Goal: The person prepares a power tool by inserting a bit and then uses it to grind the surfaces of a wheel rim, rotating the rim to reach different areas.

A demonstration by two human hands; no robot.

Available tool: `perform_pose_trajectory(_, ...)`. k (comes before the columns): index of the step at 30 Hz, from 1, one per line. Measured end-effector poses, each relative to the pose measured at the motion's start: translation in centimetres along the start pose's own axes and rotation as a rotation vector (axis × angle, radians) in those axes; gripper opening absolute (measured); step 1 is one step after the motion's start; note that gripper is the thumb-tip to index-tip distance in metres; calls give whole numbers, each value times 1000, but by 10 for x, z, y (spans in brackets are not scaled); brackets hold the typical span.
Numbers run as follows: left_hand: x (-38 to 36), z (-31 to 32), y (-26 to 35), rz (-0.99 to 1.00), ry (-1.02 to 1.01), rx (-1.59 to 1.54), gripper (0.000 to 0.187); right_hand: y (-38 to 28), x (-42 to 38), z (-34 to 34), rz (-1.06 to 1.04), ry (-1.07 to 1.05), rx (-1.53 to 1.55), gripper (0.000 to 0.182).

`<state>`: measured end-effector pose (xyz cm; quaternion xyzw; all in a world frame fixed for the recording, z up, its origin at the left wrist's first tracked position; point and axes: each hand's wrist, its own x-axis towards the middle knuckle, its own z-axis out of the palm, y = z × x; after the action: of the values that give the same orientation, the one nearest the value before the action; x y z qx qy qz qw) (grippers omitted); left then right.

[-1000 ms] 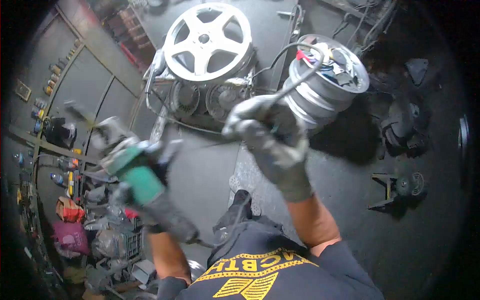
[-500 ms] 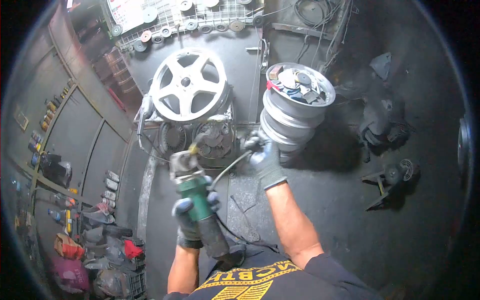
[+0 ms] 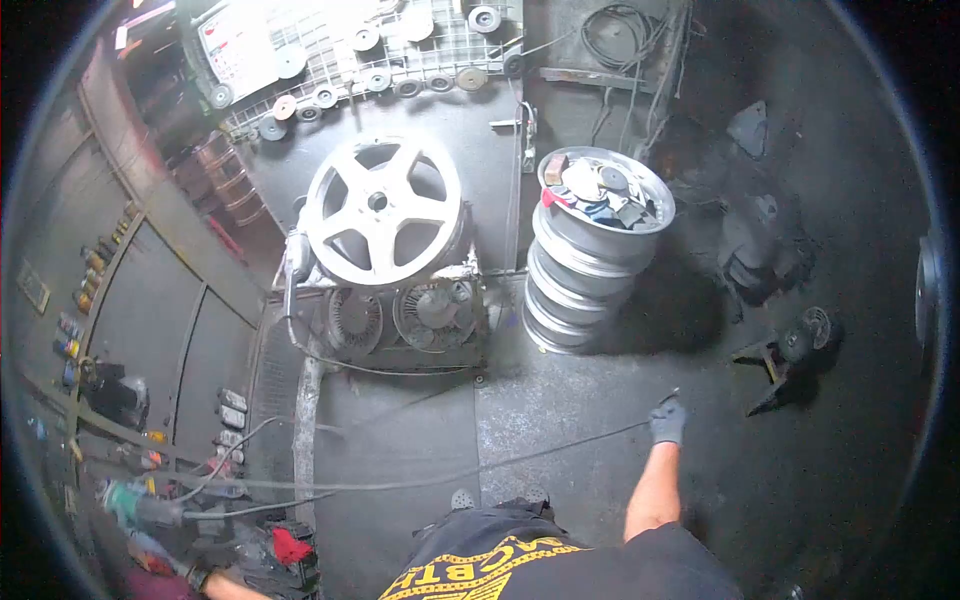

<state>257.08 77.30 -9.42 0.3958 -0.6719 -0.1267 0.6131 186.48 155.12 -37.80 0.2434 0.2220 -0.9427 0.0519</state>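
Note:
A green angle grinder [image 3: 135, 504] is at the lower left, and my gloved left hand [image 3: 160, 558] is wrapped round its underside. Its cable [image 3: 400, 483] stretches across to the right. Over the floor on the right, my gloved right hand [image 3: 667, 420] is closed round the cable, with a short end sticking up above the fingers. A silver five-spoke wheel [image 3: 400, 232] rests on a stand at the upper middle, apart from both hands.
Stacked rims [image 3: 585, 270] hold discs and pads on top. Sanding discs hang on a wall grid [image 3: 340, 85]. A small metal stand [image 3: 772, 378] is on the right floor. Bottles and a crate with a red cloth [image 3: 290, 546] are at the left.
My left hand has carried the grinder from the middle to the far lower left. My right hand has moved right and down, drawing the cable out across. The view has shifted slightly.

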Motion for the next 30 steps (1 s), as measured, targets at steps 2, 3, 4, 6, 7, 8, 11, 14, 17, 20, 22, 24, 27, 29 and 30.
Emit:
perform_pose_trajectory(2,4,6,35,-123,153,-114,48,-58,-2,-12,-71,179,-116,34)
perform_pose_trajectory(3,3,11,39,-134,187,-116,48,-81,-14,-10,-106,223,-132,34)
perform_pose_trajectory(4,0,19,43,-138,210,-119,48,-99,-25,-7,-144,232,-150,35)
perform_pose_trajectory(6,-7,36,44,-150,231,-129,48,-131,-36,-6,-201,247,-171,36)
perform_pose_trajectory(7,-10,47,43,-153,224,-134,48,-147,-36,-12,-290,295,-253,36)
perform_pose_trajectory(8,-14,54,43,-154,225,-131,48,-164,-30,-21,-377,342,-330,36)
perform_pose_trajectory(11,-21,76,40,-167,217,-148,48,-224,1,-54,-595,-37,-536,33)
perform_pose_trajectory(14,-26,89,30,-181,214,-157,48,-175,-70,117,-624,384,-425,31)
perform_pose_trajectory(17,-25,98,7,-168,194,-195,48,-192,-80,166,-633,287,-303,29)
perform_pose_trajectory(20,-19,96,-30,-206,141,-8,46,-230,-64,191,-665,184,-210,27)
perform_pose_trajectory(22,-16,105,-33,-243,209,-35,46,-243,-49,206,-714,223,-167,25)
perform_pose_trajectory(24,-24,106,-49,-300,199,-149,45,-255,-24,223,-724,169,-197,23)
perform_pose_trajectory(27,-58,161,17,-398,292,-186,44,-260,36,257,-728,1,-202,21)
perform_pose_trajectory(29,-83,214,81,-492,368,-249,43,-209,57,317,-593,-396,-241,34)
perform_pose_trajectory(30,-93,236,109,-533,391,-277,43,-184,80,339,-564,-429,-241,39)
